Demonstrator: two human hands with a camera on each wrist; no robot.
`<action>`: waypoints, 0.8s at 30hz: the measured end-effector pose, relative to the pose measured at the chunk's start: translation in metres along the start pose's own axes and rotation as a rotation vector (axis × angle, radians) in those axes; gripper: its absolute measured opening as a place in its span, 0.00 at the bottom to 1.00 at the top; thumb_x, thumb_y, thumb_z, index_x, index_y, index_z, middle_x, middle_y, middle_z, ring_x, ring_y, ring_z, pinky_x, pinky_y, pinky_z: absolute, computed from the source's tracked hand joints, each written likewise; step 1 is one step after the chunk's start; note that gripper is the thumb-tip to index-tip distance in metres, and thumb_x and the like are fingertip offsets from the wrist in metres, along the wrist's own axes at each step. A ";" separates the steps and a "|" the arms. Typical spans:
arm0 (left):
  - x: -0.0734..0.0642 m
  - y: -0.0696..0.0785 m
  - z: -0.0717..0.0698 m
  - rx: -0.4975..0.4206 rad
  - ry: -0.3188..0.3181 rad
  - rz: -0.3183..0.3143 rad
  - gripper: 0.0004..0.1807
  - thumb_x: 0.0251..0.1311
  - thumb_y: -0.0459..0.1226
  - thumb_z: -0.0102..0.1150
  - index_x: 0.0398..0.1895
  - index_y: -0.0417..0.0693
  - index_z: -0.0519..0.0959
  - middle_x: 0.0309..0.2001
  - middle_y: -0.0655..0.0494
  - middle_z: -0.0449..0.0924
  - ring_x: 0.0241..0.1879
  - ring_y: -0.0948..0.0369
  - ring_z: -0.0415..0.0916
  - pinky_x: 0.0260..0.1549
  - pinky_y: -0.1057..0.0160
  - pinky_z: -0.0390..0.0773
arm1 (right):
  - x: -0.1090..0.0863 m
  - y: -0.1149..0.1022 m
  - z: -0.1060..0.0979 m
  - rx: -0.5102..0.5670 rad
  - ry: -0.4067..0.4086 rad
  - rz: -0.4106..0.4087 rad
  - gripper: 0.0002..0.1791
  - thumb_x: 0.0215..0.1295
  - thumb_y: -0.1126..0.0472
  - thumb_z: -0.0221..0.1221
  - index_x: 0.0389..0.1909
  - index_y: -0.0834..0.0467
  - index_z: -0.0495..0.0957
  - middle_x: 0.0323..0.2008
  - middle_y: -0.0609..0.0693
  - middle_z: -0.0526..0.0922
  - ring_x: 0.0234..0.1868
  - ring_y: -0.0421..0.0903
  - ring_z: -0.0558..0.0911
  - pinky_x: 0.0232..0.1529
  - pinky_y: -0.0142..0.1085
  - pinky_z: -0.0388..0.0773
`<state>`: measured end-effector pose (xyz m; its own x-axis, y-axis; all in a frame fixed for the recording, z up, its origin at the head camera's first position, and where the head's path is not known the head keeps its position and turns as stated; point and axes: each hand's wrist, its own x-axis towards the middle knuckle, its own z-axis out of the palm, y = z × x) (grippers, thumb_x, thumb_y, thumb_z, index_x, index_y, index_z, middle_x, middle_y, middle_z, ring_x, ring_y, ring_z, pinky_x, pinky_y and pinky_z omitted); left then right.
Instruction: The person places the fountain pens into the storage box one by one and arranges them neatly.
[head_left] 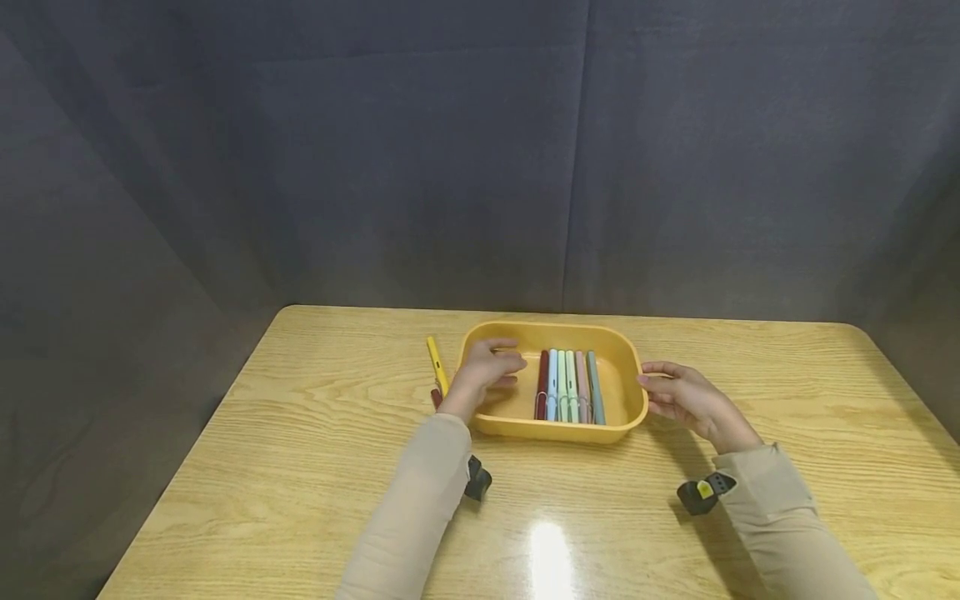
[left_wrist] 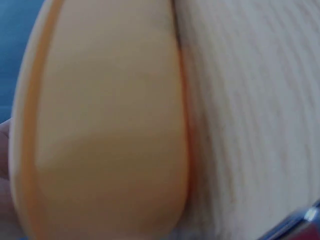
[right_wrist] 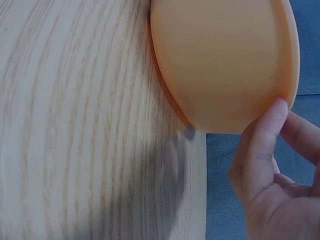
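Pens (head_left: 572, 385), six of them, lie side by side in the yellow tray (head_left: 551, 432), just to the right of the left hand (head_left: 486, 369): dark red nearest that hand, then light blue, two pale greens, pink and a greyish teal. And look at that left hand, over the tray's near end on its own side, fingers extended, released, nothing seen in its grasp; the left-wrist view is blurry, so whether it touches the tray is hard to say. Over to the right hand (head_left: 686, 396): it pinches the tray's right rim between thumb and fingers. Left of the left hand, outside the tray, a yellow pen (head_left: 438, 367) lies on the table (head_left: 300, 458), a dark red pen (head_left: 436, 398) beside it, partly hidden by the wrist.
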<state>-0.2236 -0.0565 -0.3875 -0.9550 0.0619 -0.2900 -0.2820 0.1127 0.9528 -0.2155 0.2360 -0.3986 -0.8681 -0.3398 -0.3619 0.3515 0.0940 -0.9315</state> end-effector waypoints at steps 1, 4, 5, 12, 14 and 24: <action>-0.001 0.002 -0.002 -0.001 -0.001 0.008 0.25 0.61 0.28 0.56 0.63 0.35 0.69 0.59 0.36 0.74 0.56 0.45 0.76 0.52 0.55 0.83 | 0.000 0.000 0.000 0.004 -0.001 -0.001 0.19 0.70 0.62 0.52 0.57 0.64 0.60 0.28 0.38 0.81 0.29 0.32 0.82 0.33 0.22 0.82; -0.003 0.005 -0.010 0.001 0.004 0.031 0.25 0.61 0.29 0.57 0.62 0.35 0.70 0.58 0.36 0.74 0.56 0.46 0.76 0.52 0.55 0.83 | 0.000 0.000 0.000 0.014 -0.007 -0.005 0.18 0.70 0.63 0.52 0.56 0.63 0.61 0.29 0.38 0.82 0.30 0.32 0.82 0.34 0.22 0.83; -0.003 0.006 -0.013 0.002 0.005 0.036 0.24 0.61 0.29 0.57 0.62 0.35 0.70 0.57 0.37 0.74 0.56 0.46 0.75 0.53 0.55 0.83 | 0.000 0.001 0.000 0.017 -0.007 -0.006 0.18 0.70 0.63 0.53 0.56 0.62 0.61 0.28 0.38 0.82 0.29 0.32 0.82 0.34 0.22 0.83; -0.008 0.009 -0.031 -0.004 0.004 0.054 0.26 0.62 0.29 0.56 0.64 0.37 0.68 0.60 0.38 0.71 0.59 0.45 0.73 0.57 0.53 0.79 | 0.000 0.002 -0.001 0.025 -0.007 -0.005 0.15 0.70 0.63 0.52 0.54 0.61 0.63 0.28 0.38 0.82 0.29 0.32 0.82 0.33 0.22 0.82; -0.009 0.009 -0.035 -0.012 0.005 0.051 0.26 0.62 0.29 0.56 0.65 0.37 0.68 0.61 0.37 0.71 0.60 0.44 0.72 0.58 0.53 0.79 | 0.000 0.002 -0.001 0.022 -0.006 -0.002 0.15 0.70 0.63 0.52 0.53 0.60 0.63 0.28 0.38 0.82 0.29 0.32 0.82 0.33 0.22 0.82; -0.012 0.014 -0.051 -0.025 0.015 0.037 0.27 0.63 0.29 0.55 0.66 0.38 0.66 0.61 0.37 0.70 0.61 0.44 0.71 0.58 0.55 0.79 | 0.001 0.002 -0.002 0.009 -0.006 0.001 0.17 0.70 0.62 0.52 0.56 0.61 0.62 0.29 0.38 0.82 0.30 0.32 0.82 0.34 0.23 0.83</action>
<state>-0.2212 -0.1067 -0.3665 -0.9661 0.0506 -0.2531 -0.2482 0.0858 0.9649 -0.2165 0.2379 -0.4004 -0.8654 -0.3458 -0.3627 0.3558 0.0856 -0.9306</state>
